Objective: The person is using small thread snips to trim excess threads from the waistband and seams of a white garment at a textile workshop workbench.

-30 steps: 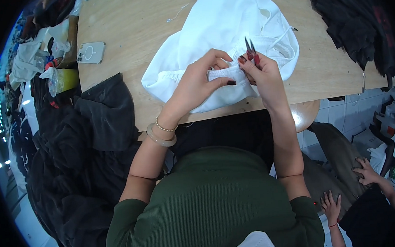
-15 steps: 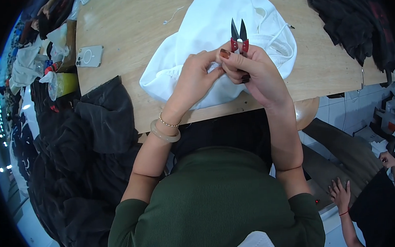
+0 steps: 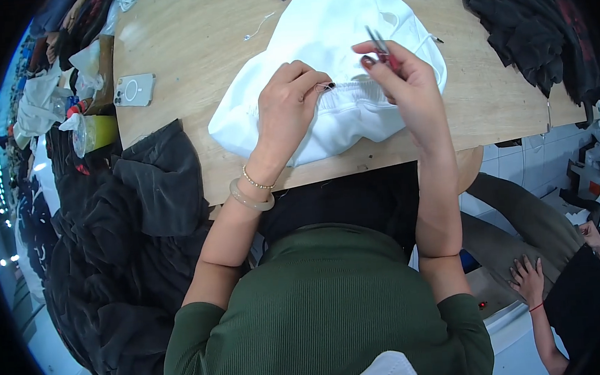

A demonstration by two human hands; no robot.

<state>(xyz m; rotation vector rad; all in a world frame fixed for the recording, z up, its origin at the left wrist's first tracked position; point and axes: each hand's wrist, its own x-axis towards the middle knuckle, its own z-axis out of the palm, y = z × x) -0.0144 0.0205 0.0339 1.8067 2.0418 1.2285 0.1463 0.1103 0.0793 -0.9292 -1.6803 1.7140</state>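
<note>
A white garment [image 3: 328, 31] lies spread on the table, with a gathered elastic band [image 3: 359, 94] along its near part. My left hand [image 3: 287, 104] rests over the left end of this band, fingers pinched together. A fine thread shows at its fingertips, against the band. Raised above the garment's right side, my right hand [image 3: 414, 81] grips a pair of thread snips [image 3: 384, 52] with red handles, their dark blades pointing away from me. The blades are apart from the cloth and from my left hand.
The wooden table [image 3: 175, 57] carries a phone [image 3: 134, 90] at left and dark fabric [image 3: 517, 30] at far right. A yellow-green cup [image 3: 97, 133] and a heap of black garments [image 3: 126, 267] are at left. Another person's hand [image 3: 527, 280] rests on their leg at lower right.
My hands have moved apart: the right hand with the snips shifted right, its blades now tilted. The gathered band between the hands has come into view.
</note>
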